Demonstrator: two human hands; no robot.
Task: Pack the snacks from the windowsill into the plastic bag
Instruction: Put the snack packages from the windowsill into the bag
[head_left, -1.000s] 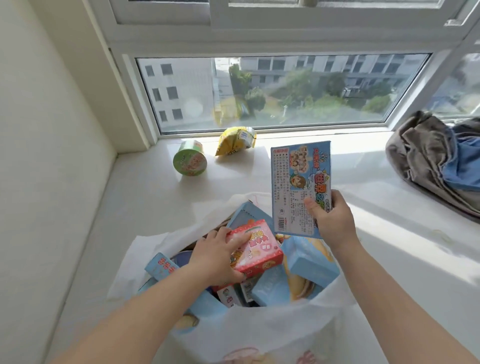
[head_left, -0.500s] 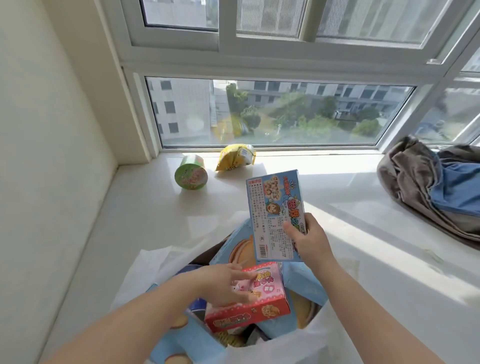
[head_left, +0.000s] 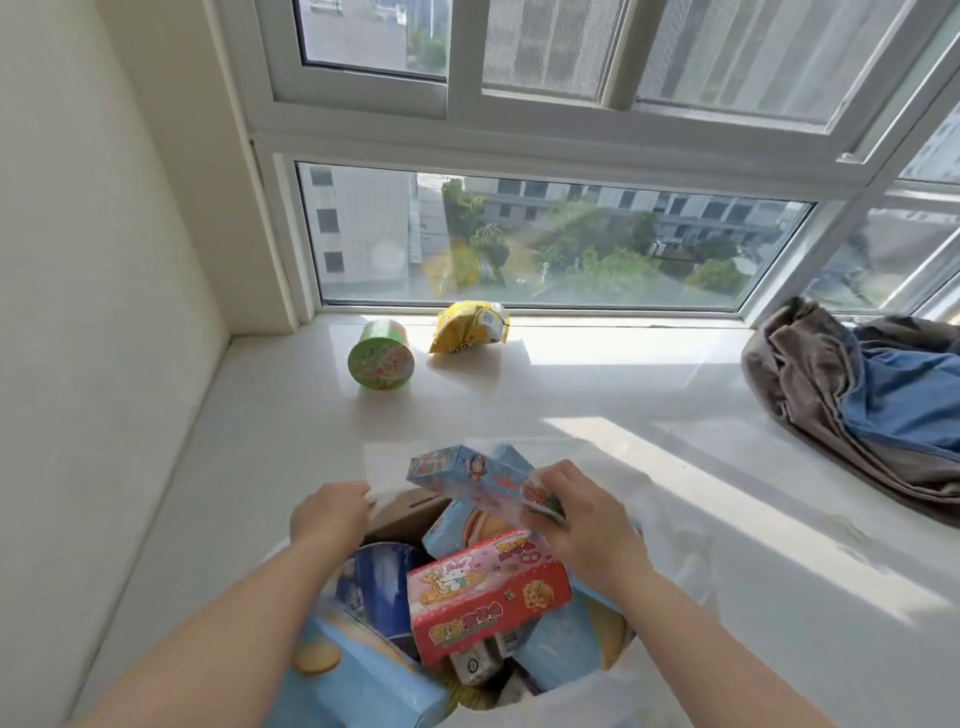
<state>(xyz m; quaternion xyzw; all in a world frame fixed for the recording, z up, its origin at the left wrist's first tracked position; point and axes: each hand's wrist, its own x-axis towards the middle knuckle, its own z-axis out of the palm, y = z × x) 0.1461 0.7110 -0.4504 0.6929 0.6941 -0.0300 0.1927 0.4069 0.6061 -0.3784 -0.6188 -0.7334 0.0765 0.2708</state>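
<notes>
A person's right hand (head_left: 582, 525) grips a blue snack box (head_left: 478, 480) over the open plastic bag (head_left: 665, 670), while the left hand (head_left: 330, 517) pinches the bag's far rim. A pink box (head_left: 485, 597) lies atop the packed snacks; a green cup (head_left: 382, 361) and yellow packet (head_left: 470, 327) sit on the windowsill (head_left: 597, 395).

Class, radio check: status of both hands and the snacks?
Left hand pinches bag rim. Right hand holds blue box over bag. Green cup, yellow packet on sill, unobstructed.

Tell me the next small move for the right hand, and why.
Probably lower the blue box into the plastic bag and let go: the right hand holds it just above the packed snacks, while the left hand pulls the bag's rim open.
</notes>
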